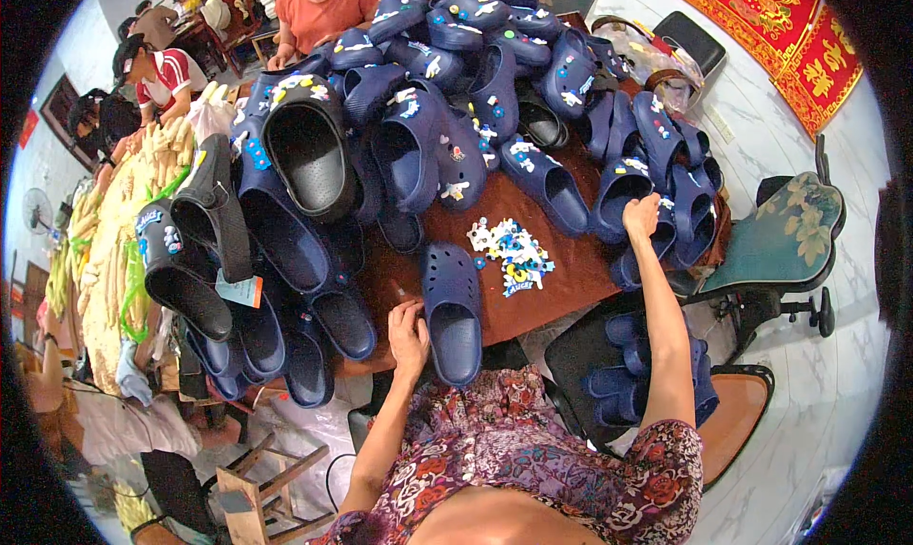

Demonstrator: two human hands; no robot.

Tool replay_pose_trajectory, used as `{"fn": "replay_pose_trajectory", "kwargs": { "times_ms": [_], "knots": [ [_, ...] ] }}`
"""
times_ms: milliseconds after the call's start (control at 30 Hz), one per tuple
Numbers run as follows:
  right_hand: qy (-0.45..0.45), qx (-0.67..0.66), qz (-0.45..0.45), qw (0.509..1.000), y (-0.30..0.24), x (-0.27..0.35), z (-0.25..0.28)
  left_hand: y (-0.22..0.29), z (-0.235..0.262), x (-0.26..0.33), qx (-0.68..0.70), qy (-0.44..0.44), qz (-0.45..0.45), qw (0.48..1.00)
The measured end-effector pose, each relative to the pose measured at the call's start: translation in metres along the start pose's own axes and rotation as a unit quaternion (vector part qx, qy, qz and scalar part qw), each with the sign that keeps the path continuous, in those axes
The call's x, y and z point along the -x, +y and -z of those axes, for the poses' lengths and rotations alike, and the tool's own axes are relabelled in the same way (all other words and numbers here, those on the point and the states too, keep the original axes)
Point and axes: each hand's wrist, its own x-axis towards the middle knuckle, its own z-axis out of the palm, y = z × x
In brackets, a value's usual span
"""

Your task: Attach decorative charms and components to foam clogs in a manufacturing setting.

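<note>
Navy clog [452, 328], glossy, perforated toe; left hand [409, 336] curled beside it, right hand [642, 217] at charm-studded clog [613, 203]; grips unclear.

Brown tbl [582, 271]: navy clogs [453, 321] (mostly heaped) at back & sides, w/ sm. multicol. charms [514, 256] nr front.

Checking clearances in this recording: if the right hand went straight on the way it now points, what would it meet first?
The right hand would most likely meet the charm-decorated navy clog directly ahead; depth is unclear, so the two may already be touching.
</note>
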Motion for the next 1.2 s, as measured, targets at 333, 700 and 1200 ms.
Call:
{"fn": "replay_pose_trajectory", "kwargs": {
  "times_ms": [333,700,1200],
  "knots": [
    [0.021,-0.193,0.134,0.972,-0.102,0.006,-0.033,0.004,0.002,-0.001,0.001,-0.001,-0.001,1.000],
    [-0.058,-0.172,0.255,0.950,-0.141,0.040,-0.097,0.007,-0.001,-0.003,-0.012,-0.007,-0.008,1.000],
    [0.266,-0.065,0.022,0.962,0.077,0.032,-0.036,-0.001,-0.004,-0.001,-0.009,-0.007,-0.029,1.000]
  ]
}}
